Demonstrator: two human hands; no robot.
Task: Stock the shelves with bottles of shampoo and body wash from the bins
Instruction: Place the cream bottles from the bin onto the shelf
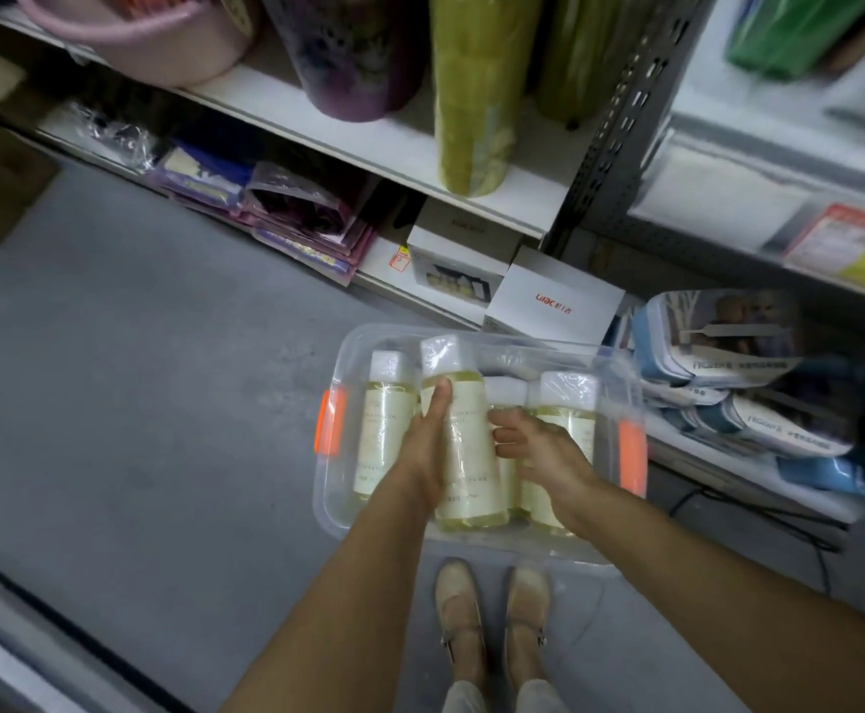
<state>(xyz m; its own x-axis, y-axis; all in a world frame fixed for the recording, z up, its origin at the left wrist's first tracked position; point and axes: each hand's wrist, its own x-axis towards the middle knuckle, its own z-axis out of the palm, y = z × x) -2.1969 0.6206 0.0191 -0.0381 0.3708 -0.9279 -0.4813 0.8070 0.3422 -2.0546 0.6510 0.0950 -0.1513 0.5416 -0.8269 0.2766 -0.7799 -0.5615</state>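
Over the clear bin (622, 388) on the floor, the left hand (422, 450) grips a wrapped bottle (466, 455) whose long axis runs away from the person, cap toward the shelf (368, 133), while the right hand (543, 455) sits just right of it, fingers (505, 435) curled, though whether they grip anything cannot be told.

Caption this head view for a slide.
Left hand grips a wrapped bottle in the clear bin, right hand beside it, below stocked shelves.

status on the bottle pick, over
Left hand grips plastic-wrapped yellow white-capped bottle in clear orange-latched bin. Right hand curled beside it, grip unclear. Nothing over the bin.
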